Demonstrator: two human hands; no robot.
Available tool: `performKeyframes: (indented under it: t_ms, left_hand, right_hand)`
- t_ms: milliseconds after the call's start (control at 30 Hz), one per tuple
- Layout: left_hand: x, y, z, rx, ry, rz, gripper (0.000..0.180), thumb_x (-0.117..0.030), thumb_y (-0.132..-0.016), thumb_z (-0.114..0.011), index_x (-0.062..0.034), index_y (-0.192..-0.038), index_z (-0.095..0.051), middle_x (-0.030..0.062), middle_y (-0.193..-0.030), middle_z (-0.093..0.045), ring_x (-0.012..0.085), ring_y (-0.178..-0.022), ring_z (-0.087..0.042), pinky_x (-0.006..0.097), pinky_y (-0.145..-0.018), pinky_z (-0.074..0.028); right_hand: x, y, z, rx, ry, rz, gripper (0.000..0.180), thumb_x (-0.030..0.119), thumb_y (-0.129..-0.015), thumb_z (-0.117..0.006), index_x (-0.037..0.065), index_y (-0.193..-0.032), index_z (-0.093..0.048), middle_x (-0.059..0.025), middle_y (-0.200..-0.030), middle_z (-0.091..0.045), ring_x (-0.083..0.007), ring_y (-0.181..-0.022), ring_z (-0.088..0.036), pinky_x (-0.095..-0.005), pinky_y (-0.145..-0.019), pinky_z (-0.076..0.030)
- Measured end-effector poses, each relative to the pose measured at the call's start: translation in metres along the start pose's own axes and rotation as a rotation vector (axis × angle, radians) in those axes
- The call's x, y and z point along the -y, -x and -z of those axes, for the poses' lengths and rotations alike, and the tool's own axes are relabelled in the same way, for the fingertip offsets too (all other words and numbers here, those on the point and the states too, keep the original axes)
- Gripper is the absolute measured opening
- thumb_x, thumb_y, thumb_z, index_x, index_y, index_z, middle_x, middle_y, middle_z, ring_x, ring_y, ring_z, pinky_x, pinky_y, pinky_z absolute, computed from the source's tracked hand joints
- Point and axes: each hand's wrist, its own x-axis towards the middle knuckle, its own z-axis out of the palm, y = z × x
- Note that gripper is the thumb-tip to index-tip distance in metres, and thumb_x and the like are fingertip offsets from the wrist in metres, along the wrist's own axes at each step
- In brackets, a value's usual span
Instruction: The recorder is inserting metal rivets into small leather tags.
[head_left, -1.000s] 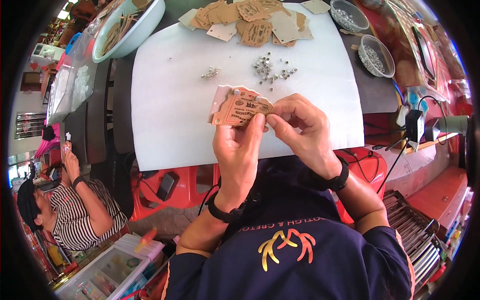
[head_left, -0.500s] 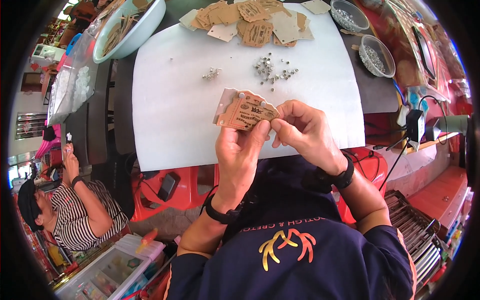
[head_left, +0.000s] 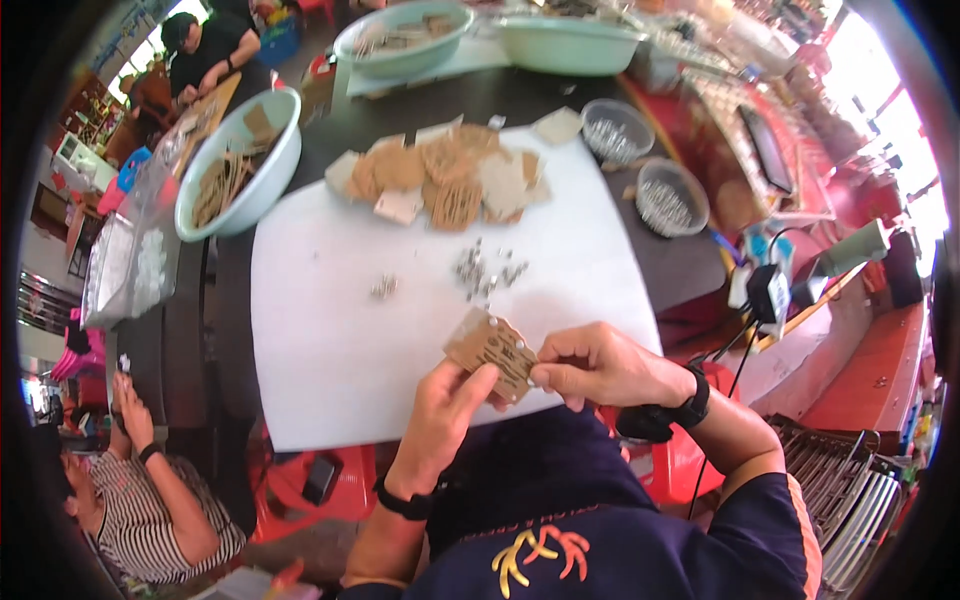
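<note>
A brown printed card with a scalloped edge [head_left: 512,358] is held over the near part of a white sheet [head_left: 330,370]. Behind it a paler card layer shows at the upper left, and small metal studs sit on its face. My left hand [head_left: 440,420] is closed on its lower left side, thumb on top. At the right edge, my right hand [head_left: 605,365] pinches the same card; whether a small stud is between those fingertips cannot be seen. Beyond the card lie a cluster of small metal pieces [head_left: 480,270] and a smaller cluster [head_left: 384,287].
A pile of brown and grey cards [head_left: 455,205] covers the sheet's far end. Two clear tubs of metal pieces [head_left: 600,103] stand at the far right. Green basins [head_left: 288,165] stand left and behind. A person in stripes [head_left: 165,520] sits left; another person [head_left: 205,60] is farther back.
The view has tilted up, so the table sits lower in the picture and more basins show behind. The card has turned slightly; both hands stay on it.
</note>
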Motion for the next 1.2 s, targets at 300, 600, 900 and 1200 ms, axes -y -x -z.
performKeyframes:
  t_ms: [300,600,900,1200]
  left_hand:
    - [0.021,-0.001,0.025,-0.154,0.161,-0.078,0.011,-0.013,-0.100,-0.051,-0.0036,-0.103,-0.055,0.0070,-0.090,-0.062,0.0156,-0.079,-0.062,0.031,-0.070,-0.052]
    - [0.021,-0.001,0.022,-0.152,0.169,-0.085,0.011,-0.013,-0.100,-0.052,-0.0034,-0.103,-0.055,0.0070,-0.090,-0.063,0.0153,-0.080,-0.063,0.030,-0.072,-0.053]
    - [0.021,-0.010,0.025,-0.119,0.155,-0.090,0.013,-0.013,-0.101,-0.050,-0.0018,-0.104,-0.056,0.0078,-0.090,-0.063,0.0159,-0.082,-0.063,0.031,-0.073,-0.054]
    - [0.022,-0.006,0.025,-0.132,0.161,-0.098,0.014,-0.012,-0.100,-0.050,-0.0010,-0.105,-0.057,0.0082,-0.091,-0.063,0.0167,-0.083,-0.063,0.032,-0.074,-0.055]
  right_hand:
    - [0.078,-0.011,0.133,-0.544,0.015,0.199,0.026,0.025,-0.094,-0.059,0.003,-0.082,-0.063,-0.0022,-0.073,-0.061,-0.0080,-0.055,-0.056,-0.0210,-0.056,-0.049]
    - [0.108,-0.070,0.237,-0.689,-0.222,0.482,0.031,0.025,-0.095,-0.060,-0.002,-0.110,-0.062,-0.0056,-0.095,-0.063,-0.0095,-0.073,-0.059,-0.0220,-0.067,-0.054]
    - [0.045,-0.101,0.140,-0.321,0.567,-0.032,0.033,0.028,-0.091,-0.063,-0.004,-0.098,-0.066,-0.0091,-0.081,-0.066,-0.0148,-0.070,-0.064,-0.0286,-0.056,-0.054]
    - [0.028,-0.151,0.097,-0.549,1.060,0.151,0.059,0.045,-0.078,-0.074,-0.001,-0.112,-0.063,-0.0134,-0.082,-0.067,-0.0290,-0.079,-0.066,-0.0379,-0.072,-0.050]
